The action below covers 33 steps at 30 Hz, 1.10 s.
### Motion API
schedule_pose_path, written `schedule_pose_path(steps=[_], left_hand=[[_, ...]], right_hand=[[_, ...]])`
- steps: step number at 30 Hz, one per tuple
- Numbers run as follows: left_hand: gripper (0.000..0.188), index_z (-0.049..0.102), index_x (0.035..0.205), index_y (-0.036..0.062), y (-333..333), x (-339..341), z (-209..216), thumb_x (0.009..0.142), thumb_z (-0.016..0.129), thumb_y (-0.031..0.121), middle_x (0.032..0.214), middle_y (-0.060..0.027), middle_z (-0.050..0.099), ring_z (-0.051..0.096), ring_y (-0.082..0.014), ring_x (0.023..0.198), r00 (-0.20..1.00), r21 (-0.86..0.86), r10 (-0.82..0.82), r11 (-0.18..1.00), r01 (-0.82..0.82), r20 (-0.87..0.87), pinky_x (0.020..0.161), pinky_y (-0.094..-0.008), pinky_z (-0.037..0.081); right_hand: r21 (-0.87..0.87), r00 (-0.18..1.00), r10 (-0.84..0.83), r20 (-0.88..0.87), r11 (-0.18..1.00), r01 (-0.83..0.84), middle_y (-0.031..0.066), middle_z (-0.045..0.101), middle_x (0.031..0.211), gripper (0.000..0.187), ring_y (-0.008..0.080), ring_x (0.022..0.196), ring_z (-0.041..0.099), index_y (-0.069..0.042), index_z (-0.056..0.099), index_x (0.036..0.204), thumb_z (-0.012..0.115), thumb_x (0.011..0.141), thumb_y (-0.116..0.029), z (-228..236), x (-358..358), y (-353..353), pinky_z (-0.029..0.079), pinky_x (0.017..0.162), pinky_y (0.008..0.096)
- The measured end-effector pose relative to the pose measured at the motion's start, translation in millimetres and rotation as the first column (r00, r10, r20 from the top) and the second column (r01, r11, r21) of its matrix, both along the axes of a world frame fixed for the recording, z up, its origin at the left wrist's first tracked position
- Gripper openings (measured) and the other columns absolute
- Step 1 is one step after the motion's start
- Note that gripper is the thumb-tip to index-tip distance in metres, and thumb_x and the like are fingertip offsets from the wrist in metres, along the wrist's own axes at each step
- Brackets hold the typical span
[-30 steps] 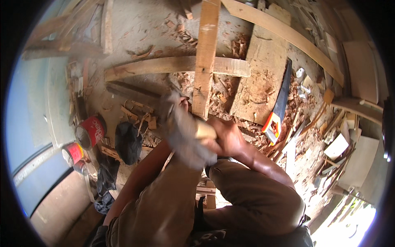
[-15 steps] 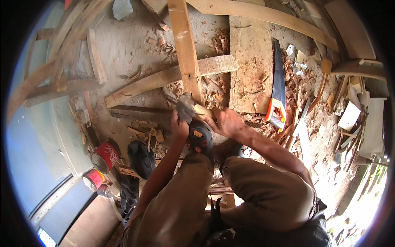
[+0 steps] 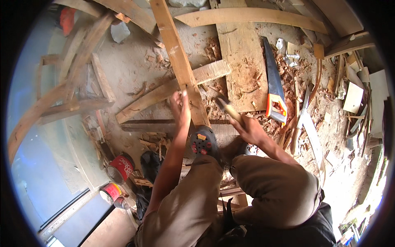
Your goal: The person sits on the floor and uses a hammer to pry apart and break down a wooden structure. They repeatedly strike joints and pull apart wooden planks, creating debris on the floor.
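Observation:
My right hand (image 3: 249, 131) is wrapped round the light wooden handle of a hammer (image 3: 231, 111), its dark head pointing away from me beside a long plank (image 3: 176, 49). At the plank's left edge is my left hand (image 3: 180, 108), fingers bent and drawn together; anything in them is too small to make out. This plank runs away from me, crossing over a rough curved board (image 3: 154, 99). Its near end meets the toe of a dark clog (image 3: 204, 142) on my left foot.
A handsaw (image 3: 275, 82) with an orange and grey handle lies right of a wide board (image 3: 242, 61). Wood chips are scattered about. Red cans (image 3: 120, 168) stand at the left, below a leaning wooden frame (image 3: 78, 101). Another curved board (image 3: 251, 15) lies across the far side.
The hammer has moved right, away from my left hand, and is now in my right hand alone. My left hand has shifted forward to the plank's edge. The view has turned slightly.

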<state>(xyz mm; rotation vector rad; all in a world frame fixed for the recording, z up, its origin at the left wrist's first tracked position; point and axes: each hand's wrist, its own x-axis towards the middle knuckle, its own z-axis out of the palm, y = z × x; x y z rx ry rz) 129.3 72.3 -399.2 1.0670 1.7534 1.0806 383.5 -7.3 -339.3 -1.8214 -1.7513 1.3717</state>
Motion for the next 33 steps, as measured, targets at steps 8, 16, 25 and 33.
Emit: schedule_pose_path(steps=[8, 16, 25, 33], left_hand=[[0.082, 0.033, 0.124, -0.0055, 68, 5, -8, 0.068, 0.081, 0.03, 0.116, -0.0302, 0.054, 0.058, -0.0417, 0.105, 0.882, -0.077, -0.179, 0.984, 0.161, -0.437, 0.087, -0.0452, 0.048], [0.083, 0.033, 0.13, -0.0019, 61, 7, 22, 0.066, 0.082, 0.017, 0.116, -0.0218, 0.057, 0.058, -0.035, 0.106, 0.946, -0.079, -0.278, 0.96, 0.268, -0.168, 0.092, -0.043, 0.047], [0.056, 0.049, 0.126, -0.0004, 41, 16, 55, 0.077, 0.066, 0.021, 0.116, -0.0151, 0.062, 0.064, -0.0303, 0.096, 0.555, 0.121, -0.41, 0.867, 0.483, 0.724, 0.088, -0.0415, 0.052], [0.063, 0.054, 0.109, 0.002, 61, -10, 54, 0.084, 0.059, 0.059, 0.092, -0.0096, 0.063, 0.062, -0.0262, 0.078, 0.596, -0.068, -0.235, 0.895, 0.441, 0.768, 0.075, -0.0393, 0.052]], right_hand=[[-0.282, 0.703, -0.686, -0.19, 0.724, 0.63, 0.0137, 0.058, 0.061, 0.04, 0.0195, 0.055, 0.058, 0.004, 0.057, 0.081, 0.057, 0.093, -0.035, 53, 65, -145, 0.044, 0.051, 0.0344], [-0.094, 0.69, -0.723, -0.03, 0.69, 0.718, 0.0057, 0.05, 0.054, 0.044, 0.0133, 0.048, 0.049, 0.005, 0.059, 0.077, 0.059, 0.092, -0.037, 45, 107, -270, 0.039, 0.045, 0.0341], [0.032, 0.654, -0.756, -0.043, 0.653, 0.757, 0.011, 0.043, 0.053, 0.051, 0.0148, 0.052, 0.042, 0.009, 0.053, 0.072, 0.059, 0.093, -0.037, 27, 131, -305, 0.036, 0.047, 0.038], [0.125, 0.798, -0.603, 0.001, 0.792, 0.598, 0.0121, 0.045, 0.052, 0.044, 0.0161, 0.05, 0.043, 0.008, 0.055, 0.074, 0.063, 0.091, -0.032, 29, 124, -278, 0.035, 0.046, 0.0375]])
